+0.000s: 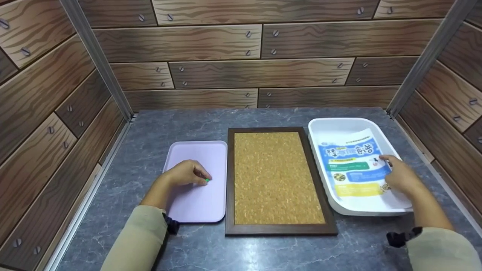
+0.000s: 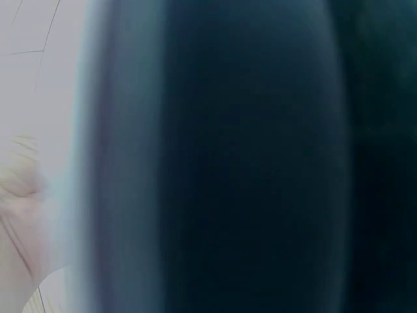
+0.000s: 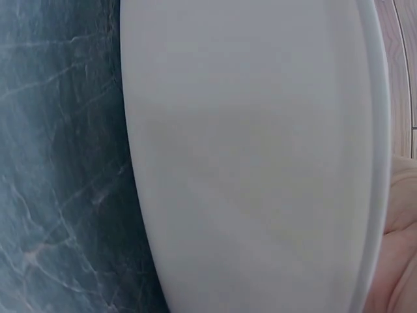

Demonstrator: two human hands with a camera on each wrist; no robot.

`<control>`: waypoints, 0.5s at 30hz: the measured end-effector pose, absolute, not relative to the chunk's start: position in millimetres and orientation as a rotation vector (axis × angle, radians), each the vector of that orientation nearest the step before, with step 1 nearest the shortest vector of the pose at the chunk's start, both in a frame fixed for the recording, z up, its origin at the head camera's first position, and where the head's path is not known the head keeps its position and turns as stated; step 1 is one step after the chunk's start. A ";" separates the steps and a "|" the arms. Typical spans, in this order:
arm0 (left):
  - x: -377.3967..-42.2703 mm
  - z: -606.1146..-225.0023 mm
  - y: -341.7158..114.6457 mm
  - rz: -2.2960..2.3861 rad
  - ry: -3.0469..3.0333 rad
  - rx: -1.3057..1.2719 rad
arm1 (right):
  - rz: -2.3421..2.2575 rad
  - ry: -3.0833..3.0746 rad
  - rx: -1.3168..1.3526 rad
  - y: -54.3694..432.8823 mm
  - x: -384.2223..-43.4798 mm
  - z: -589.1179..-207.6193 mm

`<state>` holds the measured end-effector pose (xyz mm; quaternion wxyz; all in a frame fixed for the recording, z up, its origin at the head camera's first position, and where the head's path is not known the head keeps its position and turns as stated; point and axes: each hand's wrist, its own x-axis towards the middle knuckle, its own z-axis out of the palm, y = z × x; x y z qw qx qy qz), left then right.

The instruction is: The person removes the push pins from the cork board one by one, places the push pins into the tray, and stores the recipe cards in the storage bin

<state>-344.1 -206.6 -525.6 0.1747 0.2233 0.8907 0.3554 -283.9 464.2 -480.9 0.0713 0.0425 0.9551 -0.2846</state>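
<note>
My left hand (image 1: 187, 173) is over the lilac tray (image 1: 196, 210), its thumb and index finger pinching a small green pushpin (image 1: 207, 180). At the right, the white tub (image 1: 348, 209) contains a printed sheet of paper (image 1: 350, 165) with blue, green and yellow bands. My right hand (image 1: 402, 175) reaches over the tub's right side and grips the sheet at its right edge, index finger on top; its other fingers are mostly hidden. The sheet's upper right corner sits raised. In the right wrist view, the tub's wall (image 3: 254, 163) fills the middle, with part of my palm at the right.
Between tray and tub lies a cork board (image 1: 276, 180) in a dark brown frame, close to both. The dark grey marbled table (image 1: 188, 126) is bounded by wood-patterned walls (image 1: 256, 45) on three sides. A dark blurred band covers most of the left wrist view.
</note>
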 end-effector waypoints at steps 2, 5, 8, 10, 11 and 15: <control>-344.2 -525.7 -206.6 1.008 2.523 0.633 | -0.862 2.867 0.128 464.7 -283.3 -481.8; -344.6 -525.5 -206.5 1.002 2.525 0.641 | -0.869 2.866 0.119 465.9 -283.2 -483.6; -344.5 -525.5 -206.4 0.996 2.525 0.634 | -0.898 2.851 0.120 465.8 -282.3 -484.5; -344.3 -525.5 -206.7 1.003 2.522 0.637 | -0.946 2.821 0.125 465.5 -281.0 -483.7; -344.3 -525.7 -207.1 1.008 2.521 0.640 | -0.972 2.803 0.131 465.2 -280.5 -483.4; -343.5 -526.4 -208.5 1.028 2.519 0.636 | -1.075 2.714 0.149 465.6 -277.9 -481.7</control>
